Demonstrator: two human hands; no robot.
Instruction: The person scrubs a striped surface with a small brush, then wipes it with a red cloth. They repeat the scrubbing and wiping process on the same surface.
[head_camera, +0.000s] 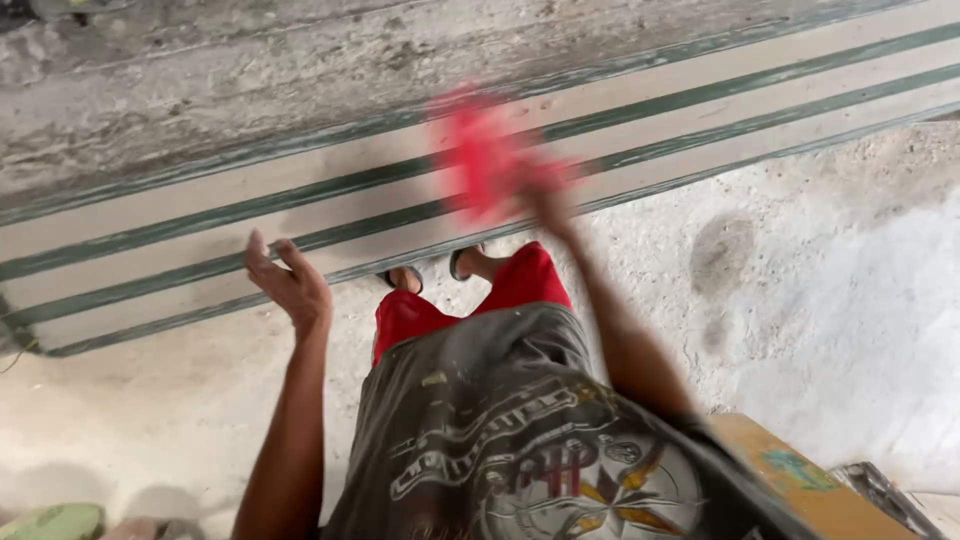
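Nearest the camera is the person's dark grey printed T-shirt (520, 440), with red shorts (470, 300) below it and two sandalled feet (435, 270) standing on a pale, dusty concrete floor (800, 300). At the lower right edge sits the corner of a yellowish wooden board with a patch of green paint (800, 480); at the lower left edge, a pale green rounded object (50, 522) is only partly in view and cannot be identified. The left hand (290, 285) is raised at the person's left side, palm turned up, fingers spread and loosely curled, holding nothing and touching nothing. The right hand (545, 200) is extended forward and upward and is badly blurred; it appears to grasp the lower end of a bright red, cloth-like object (485, 155), itself smeared by blur, so the exact set of the fingers cannot be told. The red object lies in front of the feet, over a long cream-painted panel with dark green stripes (200, 250) that runs across the floor from lower left to upper right. Beyond the panel stands a rough grey concrete surface (250, 90).
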